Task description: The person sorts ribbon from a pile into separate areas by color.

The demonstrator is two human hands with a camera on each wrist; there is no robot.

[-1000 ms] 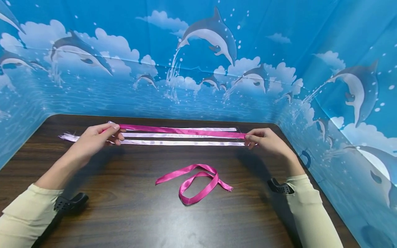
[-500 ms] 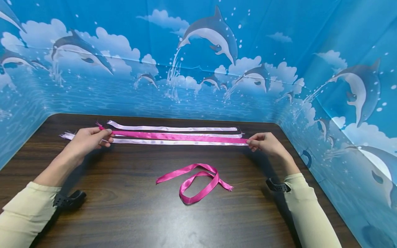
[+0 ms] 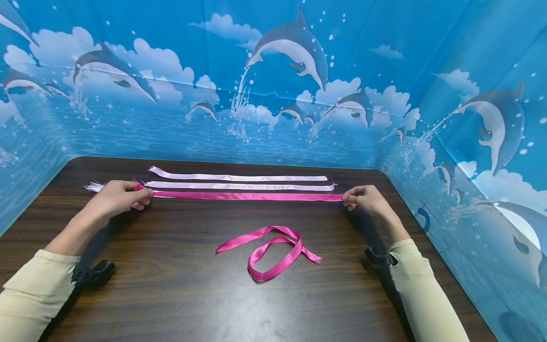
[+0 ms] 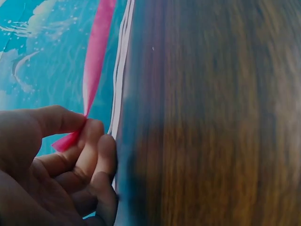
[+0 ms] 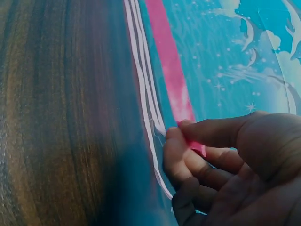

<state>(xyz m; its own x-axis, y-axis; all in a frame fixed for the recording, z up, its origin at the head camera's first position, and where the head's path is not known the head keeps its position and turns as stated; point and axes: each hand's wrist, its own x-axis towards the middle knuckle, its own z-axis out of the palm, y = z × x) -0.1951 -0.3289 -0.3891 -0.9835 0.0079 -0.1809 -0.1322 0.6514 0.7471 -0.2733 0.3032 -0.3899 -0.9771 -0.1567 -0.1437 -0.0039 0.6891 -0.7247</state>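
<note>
My left hand pinches one end of a pink satin ribbon between thumb and fingers. At its other end my right hand pinches it too, so it runs straight from hand to hand. Both wrist views show the held ribbon raised off the table, a short tail poking past each pinch. Two pale lilac ribbons, a far one and a middle one, lie behind it. The nearest lilac ribbon is mostly hidden under the pink one in the head view; its frayed end shows left of my left hand.
A second pink ribbon lies looped on the dark wooden table, nearer me. Behind and to the right hangs a blue dolphin-print sheet, bordering the table's far and right edges.
The held pink ribbon has come toward me, from across the far lilac ribbons to over the nearest one. My left hand has shifted left along with it; the right moved slightly nearer.
</note>
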